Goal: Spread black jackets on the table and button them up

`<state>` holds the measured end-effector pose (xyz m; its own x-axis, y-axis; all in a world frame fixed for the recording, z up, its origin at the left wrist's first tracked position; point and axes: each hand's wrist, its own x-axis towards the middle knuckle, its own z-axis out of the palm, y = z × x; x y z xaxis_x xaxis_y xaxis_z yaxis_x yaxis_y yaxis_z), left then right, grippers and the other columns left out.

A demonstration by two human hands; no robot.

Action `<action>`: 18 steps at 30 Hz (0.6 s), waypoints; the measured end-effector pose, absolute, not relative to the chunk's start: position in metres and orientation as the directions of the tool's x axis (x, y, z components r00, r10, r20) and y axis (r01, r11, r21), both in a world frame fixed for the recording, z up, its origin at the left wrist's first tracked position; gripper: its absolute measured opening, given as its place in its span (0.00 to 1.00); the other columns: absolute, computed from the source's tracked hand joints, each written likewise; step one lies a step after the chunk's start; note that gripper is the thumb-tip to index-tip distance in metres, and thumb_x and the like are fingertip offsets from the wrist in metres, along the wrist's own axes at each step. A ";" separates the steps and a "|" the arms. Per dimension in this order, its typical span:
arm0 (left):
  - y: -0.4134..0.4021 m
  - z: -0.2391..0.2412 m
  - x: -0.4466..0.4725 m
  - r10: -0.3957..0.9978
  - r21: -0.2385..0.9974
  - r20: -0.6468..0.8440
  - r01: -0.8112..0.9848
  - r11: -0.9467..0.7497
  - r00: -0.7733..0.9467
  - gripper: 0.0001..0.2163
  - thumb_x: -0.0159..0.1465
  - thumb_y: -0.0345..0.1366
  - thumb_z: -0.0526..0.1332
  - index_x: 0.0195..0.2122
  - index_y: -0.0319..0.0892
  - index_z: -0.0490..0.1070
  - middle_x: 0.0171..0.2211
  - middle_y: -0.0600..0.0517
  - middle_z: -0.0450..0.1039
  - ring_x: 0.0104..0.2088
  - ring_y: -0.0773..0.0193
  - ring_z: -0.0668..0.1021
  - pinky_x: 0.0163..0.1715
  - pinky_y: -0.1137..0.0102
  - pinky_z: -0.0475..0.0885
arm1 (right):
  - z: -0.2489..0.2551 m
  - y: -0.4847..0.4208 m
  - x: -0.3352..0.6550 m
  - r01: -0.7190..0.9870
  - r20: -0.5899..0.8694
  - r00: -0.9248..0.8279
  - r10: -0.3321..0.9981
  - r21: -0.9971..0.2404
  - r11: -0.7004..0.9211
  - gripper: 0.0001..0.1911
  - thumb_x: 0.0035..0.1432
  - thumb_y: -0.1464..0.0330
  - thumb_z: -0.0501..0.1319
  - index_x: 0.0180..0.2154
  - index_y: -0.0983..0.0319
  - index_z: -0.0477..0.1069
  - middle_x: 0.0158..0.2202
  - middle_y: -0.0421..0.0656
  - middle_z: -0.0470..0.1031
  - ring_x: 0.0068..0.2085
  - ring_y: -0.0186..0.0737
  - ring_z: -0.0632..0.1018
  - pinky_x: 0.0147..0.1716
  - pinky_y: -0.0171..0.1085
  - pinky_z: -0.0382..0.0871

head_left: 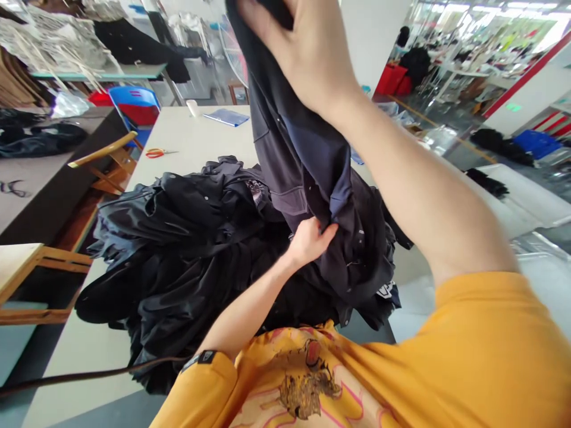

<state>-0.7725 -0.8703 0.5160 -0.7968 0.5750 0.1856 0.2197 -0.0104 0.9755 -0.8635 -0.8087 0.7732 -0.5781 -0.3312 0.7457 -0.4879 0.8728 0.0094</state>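
- Right hand (289, 56): raised, fingers closed on the top of a dark navy fabric jacket (307, 160), which hung limp at centre; it looked soft and light.
- Left hand (310, 241): pinching a fold low on the jacket, the likeliest firm hold.
- Below: heap of slippery-looking black garments (187, 255) on a long cream worktable (191, 134).
- Far: orange-handled scissors (156, 153), blue folder (226, 117).

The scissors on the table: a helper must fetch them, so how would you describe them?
On the long pale table, beyond the heap of black garments, scissors lie near the edge. Their orange-red handles set them apart from the blue folder farther along.
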 end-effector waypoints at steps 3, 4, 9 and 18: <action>-0.884 0.491 -0.793 0.568 0.963 0.014 -0.141 -0.228 -0.823 0.19 0.56 0.50 0.71 0.34 0.38 0.74 0.31 0.50 0.77 0.34 0.55 0.81 0.37 0.63 0.78 | 0.760 -0.790 -0.870 -0.268 0.658 -0.718 -0.228 0.040 0.962 0.33 0.69 0.57 0.41 0.41 0.75 0.76 0.33 0.36 0.69 0.46 0.29 0.79 0.51 0.30 0.64; -0.890 0.484 -0.798 0.542 0.928 -0.036 -0.229 -0.293 -0.839 0.20 0.54 0.51 0.73 0.35 0.38 0.74 0.32 0.50 0.78 0.34 0.55 0.81 0.37 0.63 0.79 | 0.755 -0.784 -0.870 -0.238 0.636 -0.744 -0.205 0.034 0.971 0.32 0.70 0.57 0.42 0.40 0.74 0.75 0.33 0.36 0.69 0.43 0.26 0.78 0.50 0.29 0.64; -0.914 0.466 -0.811 0.434 0.827 -0.207 -0.394 -0.401 -0.877 0.20 0.50 0.46 0.76 0.36 0.39 0.74 0.33 0.48 0.80 0.39 0.51 0.84 0.43 0.59 0.81 | 0.730 -0.765 -0.875 -0.168 0.579 -0.809 -0.106 -0.056 0.984 0.25 0.72 0.55 0.47 0.32 0.65 0.68 0.34 0.36 0.73 0.41 0.24 0.77 0.49 0.27 0.66; -0.952 0.463 -0.808 0.582 0.988 -0.030 -0.113 -0.106 -0.813 0.13 0.57 0.39 0.70 0.40 0.38 0.74 0.33 0.50 0.78 0.35 0.60 0.80 0.39 0.65 0.78 | 0.681 -0.737 -0.891 0.089 0.513 -0.850 0.116 -0.077 0.993 0.33 0.70 0.51 0.48 0.35 0.75 0.73 0.41 0.53 0.80 0.50 0.43 0.80 0.47 0.42 0.66</action>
